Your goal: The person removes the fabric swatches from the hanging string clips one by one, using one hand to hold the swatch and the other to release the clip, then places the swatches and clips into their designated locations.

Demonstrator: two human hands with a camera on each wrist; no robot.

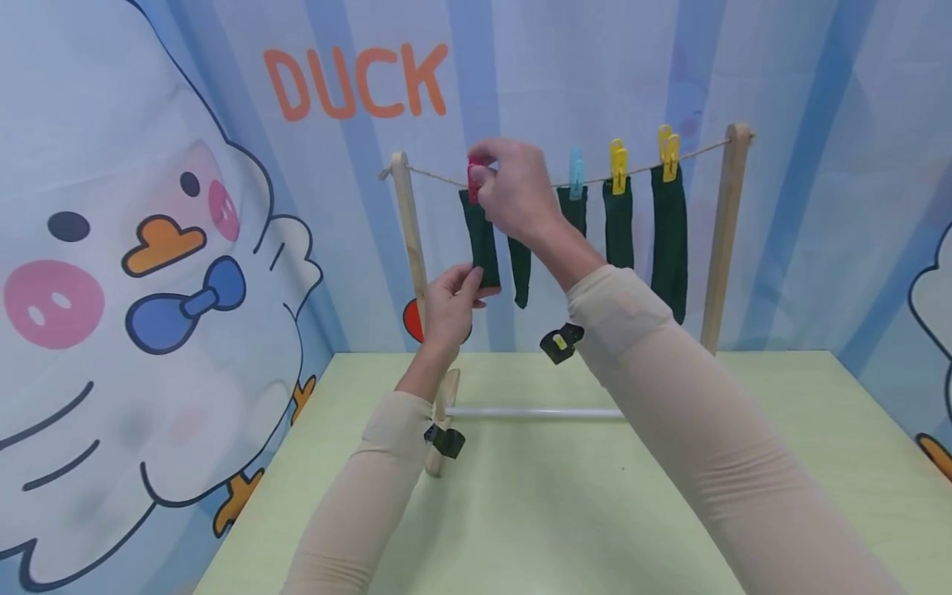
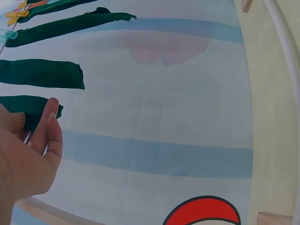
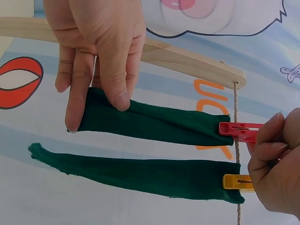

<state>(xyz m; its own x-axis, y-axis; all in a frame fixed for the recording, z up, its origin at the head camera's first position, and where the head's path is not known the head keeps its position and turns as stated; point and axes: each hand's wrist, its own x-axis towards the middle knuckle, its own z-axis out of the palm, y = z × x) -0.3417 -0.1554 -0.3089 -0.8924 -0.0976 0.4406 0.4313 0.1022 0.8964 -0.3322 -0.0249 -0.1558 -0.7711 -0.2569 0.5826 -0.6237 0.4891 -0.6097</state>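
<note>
"Right hand [image 1: 516, 186] first: what have we got in it, up at the line?"

"We pinch the red clothespin [image 3: 228, 129] by its rear end, thumb and bent fingers together on it. Its front sits over the top end of a dark green strip [image 3: 159, 121], right at the rope [image 3: 236, 101]."

"And our left hand [image 1: 449, 310]?"

"With that one we pinch the lower end of the same strip between thumb and fingers, so the cloth runs down from one hand to the other, near the left post [image 1: 407, 223]."

"Can we tell whether the red clothespin has bitten down?"

"We can't; our fingers cover much of its handles."

"What hangs alongside?"

"We count four more green strips [image 1: 669, 240]. Just beside ours is one under a yellow clothespin [image 3: 236, 182]; farther along, one under a blue clothespin [image 1: 576, 175], then two under yellow ones, the last near the right post [image 1: 721, 240]."

"Below and behind?"

"We see a white rod [image 1: 535, 412] low over the pale green table [image 1: 543, 512], and a striped backdrop [image 1: 487, 66] lettered DUCK."
</note>
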